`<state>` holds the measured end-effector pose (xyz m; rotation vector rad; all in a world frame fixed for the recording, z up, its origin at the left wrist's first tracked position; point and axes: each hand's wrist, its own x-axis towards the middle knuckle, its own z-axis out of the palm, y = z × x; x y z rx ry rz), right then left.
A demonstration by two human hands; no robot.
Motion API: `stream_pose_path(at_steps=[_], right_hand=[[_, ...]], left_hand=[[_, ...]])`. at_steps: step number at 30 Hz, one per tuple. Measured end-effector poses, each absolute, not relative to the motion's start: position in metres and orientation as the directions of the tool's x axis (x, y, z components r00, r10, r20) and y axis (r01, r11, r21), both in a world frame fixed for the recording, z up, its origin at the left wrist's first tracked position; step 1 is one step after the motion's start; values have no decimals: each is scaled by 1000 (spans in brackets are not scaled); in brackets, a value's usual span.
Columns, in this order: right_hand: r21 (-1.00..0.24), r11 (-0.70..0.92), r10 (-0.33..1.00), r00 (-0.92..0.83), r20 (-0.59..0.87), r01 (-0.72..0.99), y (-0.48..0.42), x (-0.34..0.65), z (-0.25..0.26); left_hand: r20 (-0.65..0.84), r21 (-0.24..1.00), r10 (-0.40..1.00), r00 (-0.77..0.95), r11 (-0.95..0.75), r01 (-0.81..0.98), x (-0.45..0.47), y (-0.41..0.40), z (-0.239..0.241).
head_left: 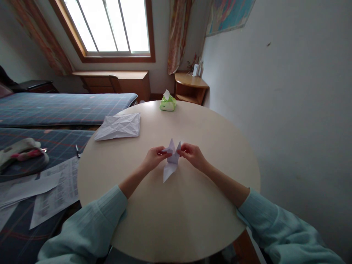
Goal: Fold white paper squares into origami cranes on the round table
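The table (176, 223) is round, pale and smooth, with a faint sheen; take 12 o'clock as its window side. Two plaid mattresses, the far one (63, 106) and the near one (71, 137), have fabric covers and extend beyond the rim between 8 and 11 o'clock. The creased paper (121, 125) is white, flat and roughly four-sided, with a network of crossing fold lines; it lies at 10 o'clock. The tissue pack (168, 104) is soft green and white plastic with one tissue raised, positioned at 12 o'clock near the rim. The folded paper (173, 158) is white, thin and sharply creased. It is near the table's centre, between the hands, with two points directed toward 12 o'clock and a broad flap toward 7 o'clock.

As I see it, both forearms enter from the near side, sleeves pushed back. The left hand (154, 158) approaches from 8 o'clock and the right hand (194, 154) from 4 o'clock. Each has its fingers curled and its thumb nearly closed against them, pinching its own side of the folded paper.

Count: one table, two mattresses, one tissue pack, one folded paper, two hands, one pen (77, 151) at 9 o'clock.
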<state>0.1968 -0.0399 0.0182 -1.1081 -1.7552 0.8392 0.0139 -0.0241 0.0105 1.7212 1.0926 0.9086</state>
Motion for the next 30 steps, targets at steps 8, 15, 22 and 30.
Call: stream_pose_path(at_steps=[8,15,22,30], right_hand=[[-854,391,920,-150,362,343,-35,199,16],[-857,385,923,-145,357,343,-29,204,8],[-844,420,907,-160,389,333,-33,201,11],[-749,504,864,-256,434,430,-38,197,18]], left_hand=[[117,958,949,292,-185,218,12,-21,12],[54,995,966,253,-74,70,11,-19,12],[64,984,951,303,-111,140,10,-18,9],[119,957,911,395,-211,199,14,-21,11]])
